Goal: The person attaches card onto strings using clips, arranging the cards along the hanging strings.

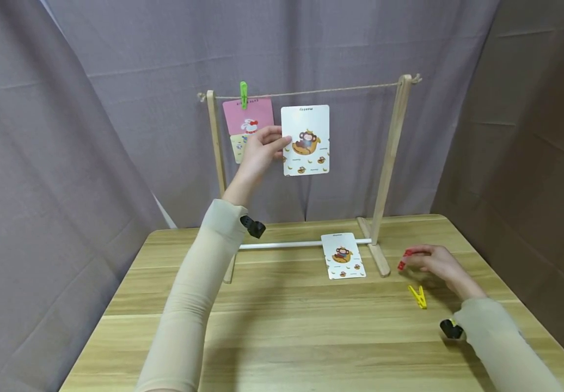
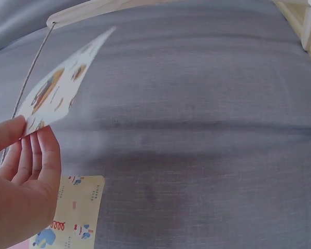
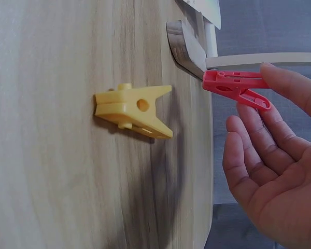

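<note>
Near edge, right side: yellow clothespin (image 1: 418, 296) lies loose on the wooden table (image 1: 282, 337), just beside the right hand (image 1: 436, 264). That hand pinches a red clothespin (image 1: 403, 260) at its fingertips, other fingers loosely spread, low over the tabletop. Mid-table: a monkey card (image 1: 343, 255) lies flat against the drying rack (image 1: 390, 163) base. Farther back, raised: left hand (image 1: 261, 152) pinches a second monkey card (image 1: 305, 140) by its left edge, just under the string (image 1: 321, 91). Behind it, a green clothespin (image 1: 244, 95) clips a pink card (image 1: 247, 117) to the string.
</note>
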A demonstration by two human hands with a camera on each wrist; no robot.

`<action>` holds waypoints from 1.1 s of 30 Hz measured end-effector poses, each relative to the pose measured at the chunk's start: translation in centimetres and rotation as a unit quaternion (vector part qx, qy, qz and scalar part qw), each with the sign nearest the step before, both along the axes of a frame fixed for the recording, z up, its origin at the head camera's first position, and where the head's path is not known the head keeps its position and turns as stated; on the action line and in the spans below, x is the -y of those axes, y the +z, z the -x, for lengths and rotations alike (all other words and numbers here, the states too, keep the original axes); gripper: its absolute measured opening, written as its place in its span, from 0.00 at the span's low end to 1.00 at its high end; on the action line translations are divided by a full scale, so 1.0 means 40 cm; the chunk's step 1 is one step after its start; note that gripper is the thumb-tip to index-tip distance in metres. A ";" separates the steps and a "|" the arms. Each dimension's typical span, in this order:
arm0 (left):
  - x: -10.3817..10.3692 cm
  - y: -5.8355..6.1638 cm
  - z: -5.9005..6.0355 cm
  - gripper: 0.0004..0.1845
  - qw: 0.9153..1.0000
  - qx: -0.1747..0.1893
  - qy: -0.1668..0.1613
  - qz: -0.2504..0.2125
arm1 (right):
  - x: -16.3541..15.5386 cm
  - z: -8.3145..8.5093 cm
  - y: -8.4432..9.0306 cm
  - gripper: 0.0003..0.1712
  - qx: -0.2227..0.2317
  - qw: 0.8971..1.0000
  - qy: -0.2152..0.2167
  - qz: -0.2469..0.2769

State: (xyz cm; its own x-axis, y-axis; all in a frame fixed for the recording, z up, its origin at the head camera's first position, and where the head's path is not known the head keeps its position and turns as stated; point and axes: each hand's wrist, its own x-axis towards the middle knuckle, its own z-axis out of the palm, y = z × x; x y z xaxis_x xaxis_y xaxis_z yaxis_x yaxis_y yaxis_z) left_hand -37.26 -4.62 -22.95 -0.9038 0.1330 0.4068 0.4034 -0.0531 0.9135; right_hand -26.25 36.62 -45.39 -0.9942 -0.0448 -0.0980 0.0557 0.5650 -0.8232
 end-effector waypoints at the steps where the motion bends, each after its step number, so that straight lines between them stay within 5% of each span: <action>1: 0.001 0.001 0.000 0.14 1.000 -0.002 0.003 -0.003 | -0.001 0.000 -0.001 0.38 -0.001 1.000 0.000 -0.001; 15: -0.008 -0.014 0.012 0.18 0.996 0.001 0.034 -0.088 | -0.007 -0.003 -0.014 0.37 -0.004 1.000 -0.007 0.001; 25: -0.025 -0.033 0.016 0.17 0.979 0.009 0.021 -0.204 | -0.006 -0.008 -0.021 0.42 0.005 1.000 -0.009 -0.006; 33: -0.029 -0.031 0.019 0.16 0.973 0.007 0.020 -0.228 | -0.009 -0.010 -0.023 0.41 0.000 1.000 -0.011 -0.010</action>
State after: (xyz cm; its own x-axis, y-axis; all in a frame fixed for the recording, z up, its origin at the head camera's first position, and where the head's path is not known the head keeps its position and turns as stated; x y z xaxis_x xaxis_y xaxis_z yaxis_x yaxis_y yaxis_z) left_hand -38.03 -3.45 -24.19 -0.9102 -0.0938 0.4034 0.4015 -0.4392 0.8037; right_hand -25.87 36.98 -46.32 -0.9948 -0.0209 -0.0993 0.0689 0.5795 -0.8120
